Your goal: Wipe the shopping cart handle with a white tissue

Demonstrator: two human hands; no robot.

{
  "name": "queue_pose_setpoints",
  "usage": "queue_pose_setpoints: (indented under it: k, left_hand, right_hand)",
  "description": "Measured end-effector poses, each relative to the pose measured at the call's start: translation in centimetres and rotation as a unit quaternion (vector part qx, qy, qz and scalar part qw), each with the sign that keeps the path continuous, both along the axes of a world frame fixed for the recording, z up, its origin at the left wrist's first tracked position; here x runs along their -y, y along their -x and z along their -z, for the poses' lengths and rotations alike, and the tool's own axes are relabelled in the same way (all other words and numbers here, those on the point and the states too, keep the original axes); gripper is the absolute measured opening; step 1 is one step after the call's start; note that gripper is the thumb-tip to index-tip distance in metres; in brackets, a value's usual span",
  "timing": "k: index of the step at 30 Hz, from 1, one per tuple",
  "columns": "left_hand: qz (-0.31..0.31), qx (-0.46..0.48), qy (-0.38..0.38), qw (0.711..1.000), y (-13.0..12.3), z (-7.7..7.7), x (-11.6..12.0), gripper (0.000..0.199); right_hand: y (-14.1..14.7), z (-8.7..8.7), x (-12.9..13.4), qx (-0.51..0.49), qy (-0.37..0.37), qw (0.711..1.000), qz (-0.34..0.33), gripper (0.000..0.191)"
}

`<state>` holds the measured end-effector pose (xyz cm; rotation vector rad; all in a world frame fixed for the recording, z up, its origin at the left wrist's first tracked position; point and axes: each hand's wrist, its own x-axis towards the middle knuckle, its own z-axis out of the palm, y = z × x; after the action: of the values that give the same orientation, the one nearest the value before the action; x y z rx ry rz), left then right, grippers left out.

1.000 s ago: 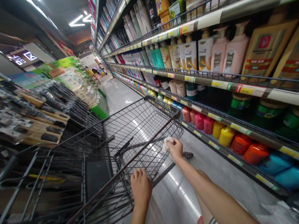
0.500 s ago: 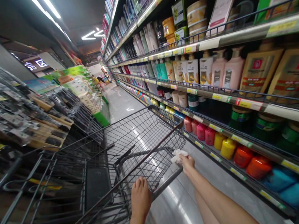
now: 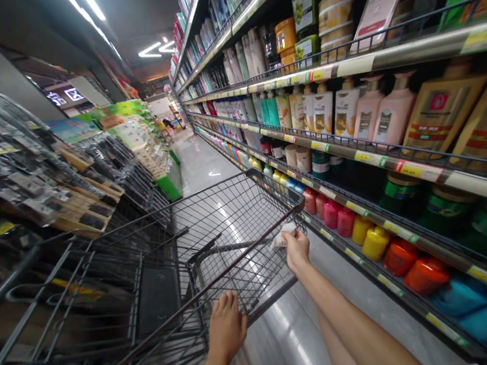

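Pinching a crumpled white tissue (image 3: pixel 282 237) beside the cart's rail (image 3: pixel 244 254) seems the right hand's (image 3: pixel 297 250) present step; moving it calls for firm fingertips. Nearer the body, the left hand (image 3: pixel 227 324) bends its fingers beside the cart, grip unclear.

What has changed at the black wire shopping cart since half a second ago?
The right hand has moved up and slightly left in view, carrying the crumpled white tissue closer to the cart's top rim. Nothing was visibly grasped or released; the left hand stays low beside the cart.
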<state>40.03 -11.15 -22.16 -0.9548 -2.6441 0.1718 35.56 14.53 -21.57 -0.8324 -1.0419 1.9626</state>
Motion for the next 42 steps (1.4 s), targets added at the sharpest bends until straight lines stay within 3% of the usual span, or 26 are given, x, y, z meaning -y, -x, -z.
queue_pose_setpoints:
  k: [4,9,17,26,35,42]
  left_hand:
    - [0.021,-0.003,-0.008,1.000,0.2,-0.3,0.6,0.037]
    - [0.003,-0.006,-0.011,1.000,-0.3,-0.3,0.9,0.037]
    - [-0.022,0.004,-0.011,1.000,-0.9,-0.3,0.9,0.037]
    - [-0.037,-0.001,-0.042,0.998,-1.2,-0.4,0.3,0.034]
    - [-0.029,-0.017,-0.046,0.998,-1.4,-0.7,0.1,0.032]
    - [-0.040,0.006,-0.040,0.998,-1.5,-0.8,0.1,0.032]
  right_hand:
    - [-0.5,-0.4,-1.6,0.021,-0.048,0.999,0.003,0.018]
    - [-1.1,0.7,-3.4,0.060,-0.087,0.994,-0.008,0.019]
    - [-1.6,2.1,-3.4,0.088,-0.125,0.988,-0.022,0.022]
    - [-1.5,2.9,-3.5,0.103,-0.116,0.988,-0.007,0.023]
    - [-2.6,5.5,-4.4,0.142,-0.041,0.988,0.039,0.017]
    - [-1.3,4.3,-4.0,0.104,-0.038,0.994,0.024,0.018]
